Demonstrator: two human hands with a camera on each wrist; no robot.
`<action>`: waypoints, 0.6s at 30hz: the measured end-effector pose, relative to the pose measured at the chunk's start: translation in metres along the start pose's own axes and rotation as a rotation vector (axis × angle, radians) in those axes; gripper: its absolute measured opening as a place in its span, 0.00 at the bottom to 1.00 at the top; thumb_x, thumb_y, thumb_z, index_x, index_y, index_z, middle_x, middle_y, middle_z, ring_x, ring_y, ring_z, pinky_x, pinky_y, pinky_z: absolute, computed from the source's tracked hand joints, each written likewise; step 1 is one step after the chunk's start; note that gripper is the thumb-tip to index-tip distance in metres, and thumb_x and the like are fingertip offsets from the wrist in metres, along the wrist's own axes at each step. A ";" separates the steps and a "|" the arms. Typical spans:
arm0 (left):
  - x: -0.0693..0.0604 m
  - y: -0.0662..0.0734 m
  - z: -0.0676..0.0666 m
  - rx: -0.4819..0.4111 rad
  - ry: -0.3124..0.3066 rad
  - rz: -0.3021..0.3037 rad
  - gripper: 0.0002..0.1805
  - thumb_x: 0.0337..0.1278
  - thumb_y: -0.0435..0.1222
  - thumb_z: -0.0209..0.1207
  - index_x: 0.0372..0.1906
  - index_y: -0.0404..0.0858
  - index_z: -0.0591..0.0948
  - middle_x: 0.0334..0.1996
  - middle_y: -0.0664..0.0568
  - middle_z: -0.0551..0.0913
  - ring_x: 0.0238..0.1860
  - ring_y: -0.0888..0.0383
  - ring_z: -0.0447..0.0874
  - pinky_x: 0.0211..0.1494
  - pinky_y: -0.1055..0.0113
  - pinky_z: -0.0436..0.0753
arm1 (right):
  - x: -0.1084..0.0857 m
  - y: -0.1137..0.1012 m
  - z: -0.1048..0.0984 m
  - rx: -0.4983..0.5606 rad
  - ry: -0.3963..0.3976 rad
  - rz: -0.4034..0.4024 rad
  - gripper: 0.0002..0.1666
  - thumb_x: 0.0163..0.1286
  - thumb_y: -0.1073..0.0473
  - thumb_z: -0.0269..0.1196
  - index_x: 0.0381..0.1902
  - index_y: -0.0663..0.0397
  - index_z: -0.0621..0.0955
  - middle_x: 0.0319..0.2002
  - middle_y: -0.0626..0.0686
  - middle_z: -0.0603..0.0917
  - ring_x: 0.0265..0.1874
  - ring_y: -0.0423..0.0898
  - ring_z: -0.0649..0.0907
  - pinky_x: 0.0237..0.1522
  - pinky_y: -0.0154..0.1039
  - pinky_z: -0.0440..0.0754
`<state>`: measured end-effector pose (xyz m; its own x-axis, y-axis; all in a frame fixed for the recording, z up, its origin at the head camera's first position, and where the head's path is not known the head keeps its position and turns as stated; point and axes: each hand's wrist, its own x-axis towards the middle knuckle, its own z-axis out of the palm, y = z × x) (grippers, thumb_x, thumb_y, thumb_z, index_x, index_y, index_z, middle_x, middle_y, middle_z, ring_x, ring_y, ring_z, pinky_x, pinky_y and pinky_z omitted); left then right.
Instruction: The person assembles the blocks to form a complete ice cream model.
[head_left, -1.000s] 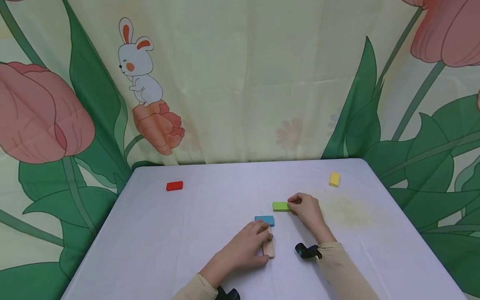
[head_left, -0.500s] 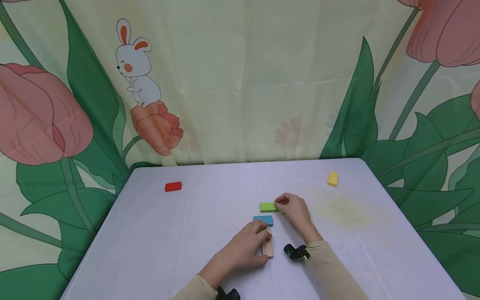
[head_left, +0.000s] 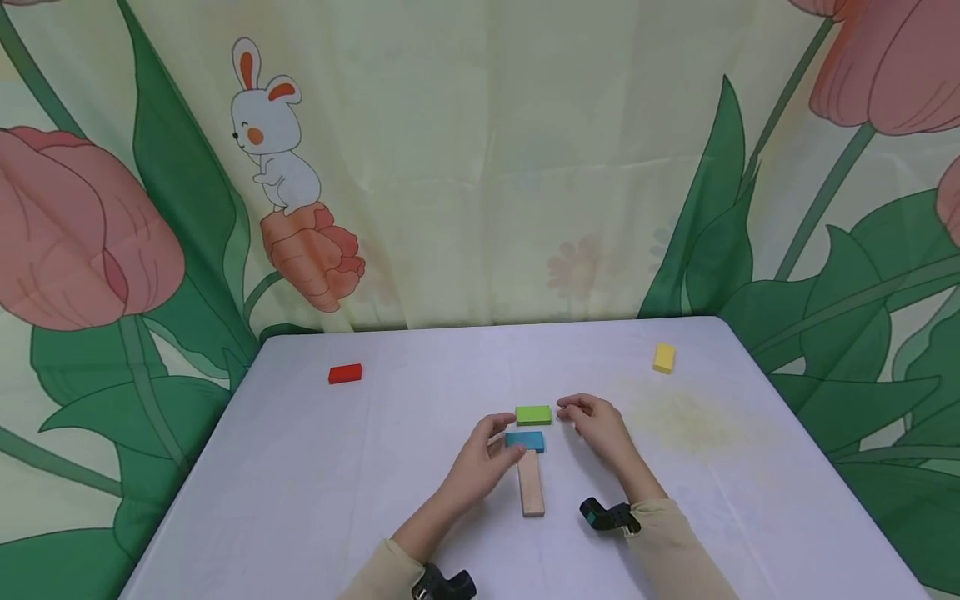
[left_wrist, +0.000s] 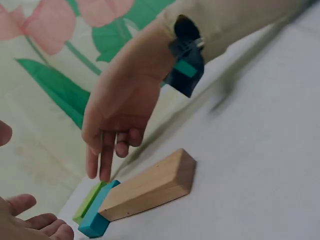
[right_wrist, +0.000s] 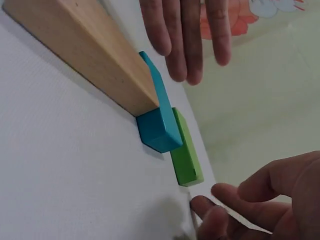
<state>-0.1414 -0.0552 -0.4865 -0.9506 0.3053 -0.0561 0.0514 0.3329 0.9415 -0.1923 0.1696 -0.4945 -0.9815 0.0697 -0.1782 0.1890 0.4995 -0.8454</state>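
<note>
A bare wooden block [head_left: 531, 487] lies lengthwise on the table, its far end at a blue block [head_left: 525, 442] lying crosswise. Just beyond, a narrow gap away in the head view, lies a green block [head_left: 533, 415], parallel to the blue one. My left hand [head_left: 478, 458] hovers at the left of these blocks, fingers extended and holding nothing. Its fingertip is close to the green block's left end; whether they touch, I cannot tell. At the green block's right end, my right hand [head_left: 600, 427] has loosely bent fingers, apart from the block and holding nothing.
A red block [head_left: 345, 373] lies at the back left of the white-covered table [head_left: 300, 500]. Toward the back right is a yellow block [head_left: 663, 358]. Behind the table hangs a printed curtain [head_left: 450, 167] with tulips and a rabbit.
The green block has slid left to sit beyond the blue one, and my right hand has let go of it. My left hand has lifted off the wooden block and moved forward.
</note>
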 end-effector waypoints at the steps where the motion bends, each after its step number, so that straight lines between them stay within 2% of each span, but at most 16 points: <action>1: 0.004 0.001 -0.001 -0.075 0.027 -0.035 0.32 0.72 0.48 0.58 0.73 0.37 0.69 0.74 0.39 0.68 0.76 0.40 0.67 0.75 0.44 0.71 | -0.002 -0.001 0.001 -0.016 -0.016 -0.011 0.20 0.76 0.59 0.54 0.58 0.60 0.84 0.49 0.57 0.89 0.31 0.44 0.80 0.31 0.35 0.77; 4: 0.013 0.003 -0.004 -0.230 0.059 -0.133 0.34 0.75 0.51 0.52 0.76 0.37 0.65 0.75 0.41 0.68 0.78 0.42 0.64 0.78 0.47 0.68 | -0.008 -0.005 0.003 -0.056 -0.059 -0.014 0.23 0.75 0.60 0.52 0.63 0.59 0.81 0.43 0.56 0.88 0.26 0.45 0.78 0.29 0.36 0.73; 8: 0.019 0.001 -0.006 -0.393 -0.001 -0.180 0.37 0.78 0.51 0.47 0.80 0.33 0.58 0.78 0.37 0.62 0.80 0.42 0.59 0.82 0.49 0.61 | -0.013 -0.010 0.007 -0.081 -0.097 -0.009 0.26 0.74 0.60 0.52 0.67 0.57 0.79 0.28 0.53 0.83 0.22 0.45 0.76 0.27 0.38 0.70; 10: 0.019 -0.001 -0.006 -0.451 -0.031 -0.180 0.37 0.79 0.50 0.45 0.80 0.31 0.56 0.79 0.34 0.60 0.81 0.41 0.57 0.82 0.49 0.58 | -0.016 -0.010 0.009 -0.076 -0.116 -0.018 0.26 0.74 0.61 0.52 0.68 0.57 0.79 0.27 0.52 0.83 0.22 0.45 0.76 0.26 0.38 0.69; 13: 0.019 -0.004 -0.007 -0.490 -0.051 -0.177 0.37 0.80 0.49 0.43 0.80 0.30 0.55 0.79 0.32 0.59 0.81 0.40 0.56 0.83 0.48 0.57 | -0.019 -0.012 0.010 -0.063 -0.133 -0.034 0.26 0.74 0.61 0.52 0.68 0.57 0.79 0.29 0.51 0.83 0.22 0.46 0.77 0.27 0.38 0.69; 18: 0.018 -0.007 -0.010 -0.496 -0.060 -0.173 0.36 0.81 0.49 0.41 0.80 0.30 0.55 0.79 0.33 0.59 0.81 0.39 0.56 0.83 0.47 0.56 | -0.023 -0.013 0.010 -0.063 -0.159 -0.039 0.27 0.74 0.61 0.52 0.69 0.56 0.78 0.27 0.52 0.83 0.23 0.46 0.77 0.30 0.39 0.69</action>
<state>-0.1621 -0.0604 -0.4907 -0.9122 0.3390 -0.2300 -0.2699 -0.0749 0.9600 -0.1715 0.1529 -0.4844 -0.9700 -0.0855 -0.2276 0.1440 0.5523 -0.8211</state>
